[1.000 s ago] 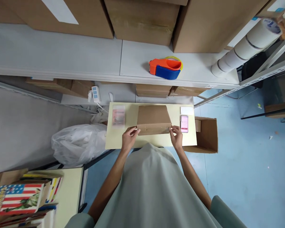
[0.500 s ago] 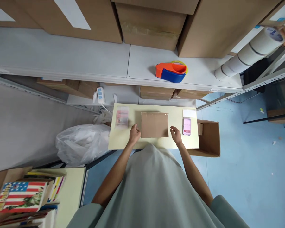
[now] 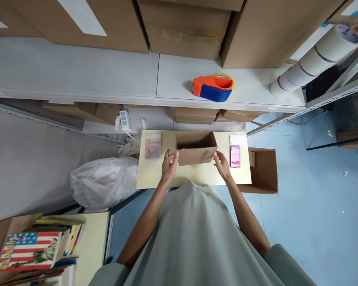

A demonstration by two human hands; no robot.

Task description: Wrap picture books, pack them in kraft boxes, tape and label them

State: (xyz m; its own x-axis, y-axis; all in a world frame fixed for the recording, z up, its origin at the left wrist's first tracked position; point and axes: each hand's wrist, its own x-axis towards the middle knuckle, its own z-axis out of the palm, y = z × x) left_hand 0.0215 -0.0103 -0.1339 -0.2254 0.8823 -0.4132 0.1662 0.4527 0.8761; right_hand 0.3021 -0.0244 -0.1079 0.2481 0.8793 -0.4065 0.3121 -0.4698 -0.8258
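Note:
A small open cardboard box (image 3: 197,156) is at the middle of the cream table (image 3: 155,174), its dark inside showing from above. My left hand (image 3: 168,167) is beside its left front corner, fingers apart and the thumb at the cardboard; whether it presses there I cannot tell. On the opposite side, the bent fingers of my right hand (image 3: 222,163) grip the right front edge. To the right of that hand lies a phone (image 3: 235,156) with a pink screen, below a white card (image 3: 238,140). A pinkish printed packet (image 3: 153,145) lies left of the box.
A shelf (image 3: 107,73) bearing large cartons (image 3: 185,33), an orange-and-blue tape dispenser (image 3: 213,88) and tape rolls (image 3: 314,61) runs behind the table. A larger open carton (image 3: 265,174) stands right, a plastic bag (image 3: 104,180) left. Books (image 3: 32,250) are at lower left.
The box has turned from showing a flat cardboard face to showing its open top. My left fingers have spread, and my right hand has come to the box's edge.

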